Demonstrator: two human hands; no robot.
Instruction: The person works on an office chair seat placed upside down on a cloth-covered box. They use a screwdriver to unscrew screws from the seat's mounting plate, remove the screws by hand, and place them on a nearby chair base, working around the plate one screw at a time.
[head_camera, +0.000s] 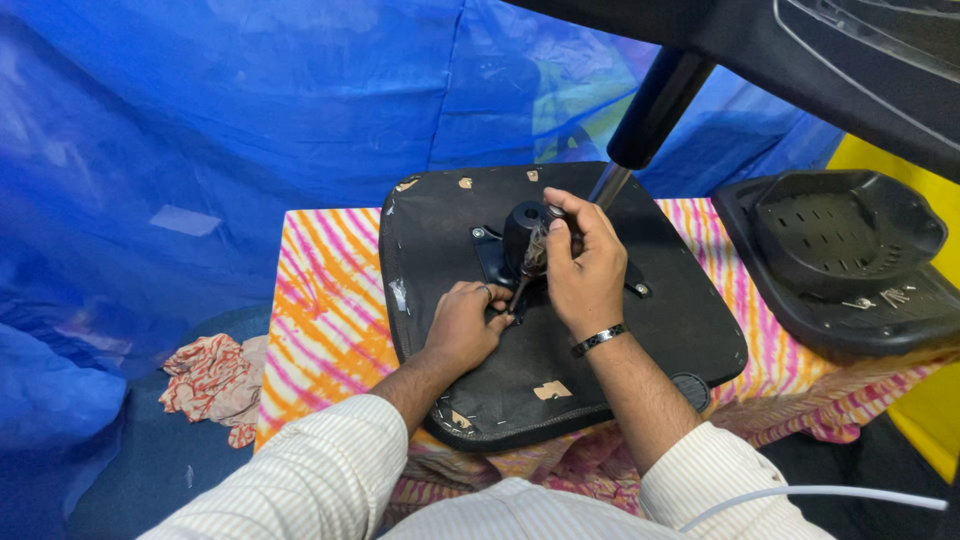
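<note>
Black upturned seat pad (560, 340), scuffed, patched, with a central metal bracket (500, 255).

I'm working at a table draped in a pink, orange and white striped cloth (325, 320). Lying on it are the upturned black seat base (560, 350) and, to its right, a black plastic shell (850, 260).

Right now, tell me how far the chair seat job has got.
Done: the metal plate sits on the upturned seat, one bolt showing at its corner. In hand: the right hand drives a screwdriver while the left hand steadies its tip. Left: loose screws wait in the black shell.
</note>
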